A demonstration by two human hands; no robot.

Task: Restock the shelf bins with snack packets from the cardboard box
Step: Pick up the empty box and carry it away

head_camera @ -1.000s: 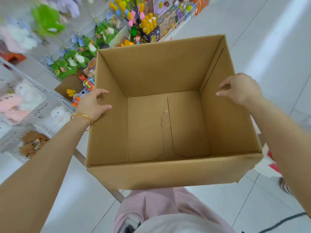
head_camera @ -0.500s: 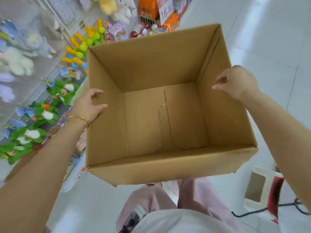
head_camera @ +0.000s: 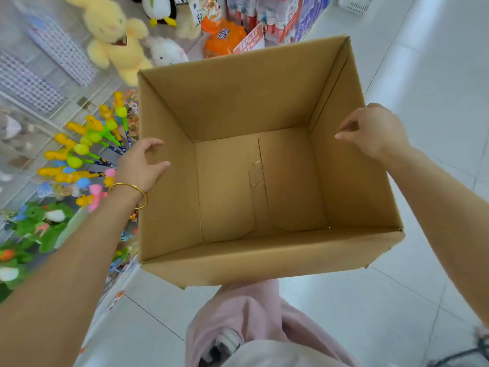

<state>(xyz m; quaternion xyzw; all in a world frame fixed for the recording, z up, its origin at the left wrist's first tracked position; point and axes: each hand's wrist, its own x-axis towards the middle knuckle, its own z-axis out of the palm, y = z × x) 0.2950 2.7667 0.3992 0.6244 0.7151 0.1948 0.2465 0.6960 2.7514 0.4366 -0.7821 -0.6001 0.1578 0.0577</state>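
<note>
Our left hand (head_camera: 143, 165) and right hand (head_camera: 375, 131) clasp the side walls of the empty brown cardboard box (head_camera: 238, 102), so restocking seems finished.

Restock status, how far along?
Looks near finished: the cardboard box shows only its bare bottom, no packets. In hand: left hand and right hand grip its side walls, held off the floor. Left: unclear; toy shelves stand alongside, no snack bins in view to check.
</note>
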